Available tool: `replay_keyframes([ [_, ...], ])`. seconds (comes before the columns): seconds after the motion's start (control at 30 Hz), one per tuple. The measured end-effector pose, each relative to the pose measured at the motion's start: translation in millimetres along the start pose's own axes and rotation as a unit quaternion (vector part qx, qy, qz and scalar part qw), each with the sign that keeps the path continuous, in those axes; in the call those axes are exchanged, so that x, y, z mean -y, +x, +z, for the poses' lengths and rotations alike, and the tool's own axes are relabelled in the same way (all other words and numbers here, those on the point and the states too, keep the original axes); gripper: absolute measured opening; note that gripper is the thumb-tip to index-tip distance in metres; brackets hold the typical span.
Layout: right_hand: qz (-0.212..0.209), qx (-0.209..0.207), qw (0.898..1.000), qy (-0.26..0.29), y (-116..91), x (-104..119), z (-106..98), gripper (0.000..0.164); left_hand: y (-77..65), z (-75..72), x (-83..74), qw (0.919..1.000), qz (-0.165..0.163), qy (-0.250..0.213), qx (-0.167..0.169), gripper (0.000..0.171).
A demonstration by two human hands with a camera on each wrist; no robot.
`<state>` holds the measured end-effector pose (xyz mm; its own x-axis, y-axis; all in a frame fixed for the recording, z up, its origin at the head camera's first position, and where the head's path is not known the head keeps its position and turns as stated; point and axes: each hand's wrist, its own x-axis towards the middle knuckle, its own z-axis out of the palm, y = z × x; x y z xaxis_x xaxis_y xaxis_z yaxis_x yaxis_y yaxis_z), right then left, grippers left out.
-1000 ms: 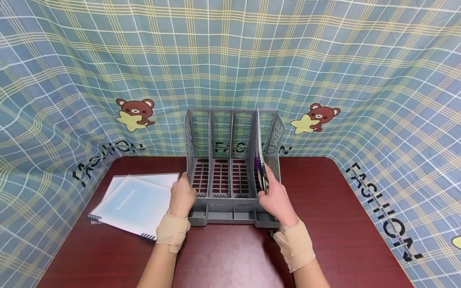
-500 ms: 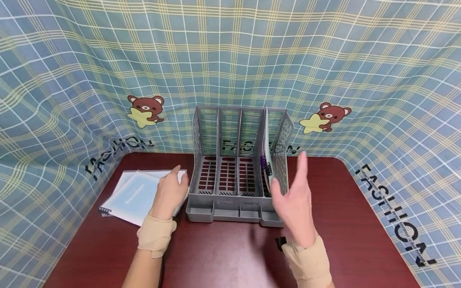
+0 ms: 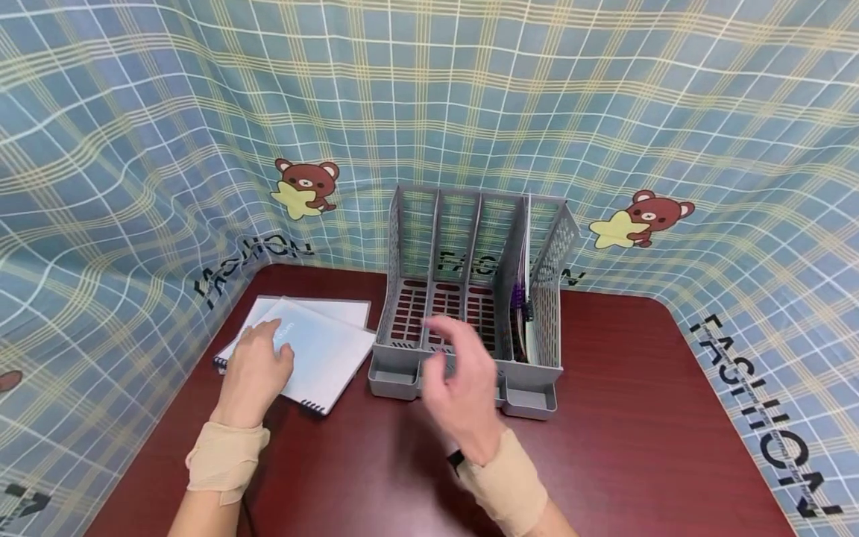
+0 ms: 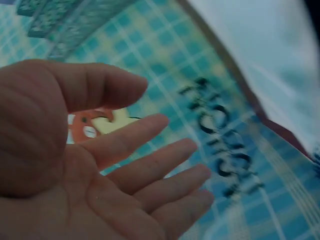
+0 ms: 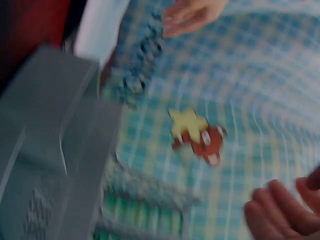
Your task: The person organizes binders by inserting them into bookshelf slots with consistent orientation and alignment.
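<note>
My left hand (image 3: 255, 369) hovers over the left part of a light blue spiral notebook (image 3: 329, 354), fingers relaxed. In the left wrist view its palm (image 4: 95, 190) holds nothing, and whether it touches the cover cannot be told. Under that notebook lies a second, whitish spiral booklet (image 3: 349, 310), partly covered. My right hand (image 3: 466, 384), blurred, is in front of the grey file organizer (image 3: 546, 367), thumb and fingers apart and holding nothing. Upright in the organizer's rightmost slot stand spiral-bound notebooks (image 3: 521, 291) with purple and black coils.
The organizer's slots stand side by side, with small front trays (image 3: 530, 400). Dark red table (image 3: 617, 418) surface extends to the right and in front. A plaid cloth (image 3: 429, 112) with bear prints encloses the back and sides.
My right hand has let go of the notebooks in the rightmost slot and swung left. My left hand has left the organizer's left side and moved over the light blue notebook. The view has shifted left.
</note>
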<state>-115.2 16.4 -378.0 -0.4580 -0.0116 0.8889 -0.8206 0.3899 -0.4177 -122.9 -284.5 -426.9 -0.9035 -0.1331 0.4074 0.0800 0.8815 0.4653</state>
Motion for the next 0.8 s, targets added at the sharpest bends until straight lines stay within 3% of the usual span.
replay_keyframes([
  [0.13, 0.041, 0.138, 0.989, -0.023, -16.3, -2.1, 41.5, 0.06, -7.4, -1.8, 29.3, 0.9996, 0.006, 0.02, 0.019, 0.048],
  [0.23, 0.051, 0.233, 0.97, -0.046, -28.6, 0.1, 68.3, 0.063, -11.8, -2.7, 47.2, 0.9972, -0.021, 0.027, 0.067, 0.055],
  [0.3, 0.042, 0.32, 0.943, -0.081, -38.5, 3.1, 86.0, 0.068, -12.0, -2.3, 57.7, 0.993, -0.035, 0.035, 0.108, 0.06],
  [0.4, 0.032, 0.447, 0.884, -0.131, -50.4, 7.4, 112.2, 0.083, -8.9, 0.0, 72.2, 0.9841, -0.044, 0.042, 0.167, 0.07],
  [0.5, 0.035, 0.524, 0.832, -0.177, -56.0, 9.6, 137.7, 0.094, -3.4, 3.2, 84.8, 0.9746, -0.041, 0.041, 0.216, 0.078],
  [0.63, 0.055, 0.574, 0.788, -0.216, -56.8, 10.4, 163.9, 0.101, 0.7, 6.5, 95.7, 0.9651, -0.039, 0.032, 0.257, 0.081],
  [0.8, 0.081, 0.604, 0.752, -0.252, -66.5, 8.1, 182.0, 0.104, -1.9, 6.2, 104.9, 0.9602, -0.056, 0.036, 0.271, 0.085],
])
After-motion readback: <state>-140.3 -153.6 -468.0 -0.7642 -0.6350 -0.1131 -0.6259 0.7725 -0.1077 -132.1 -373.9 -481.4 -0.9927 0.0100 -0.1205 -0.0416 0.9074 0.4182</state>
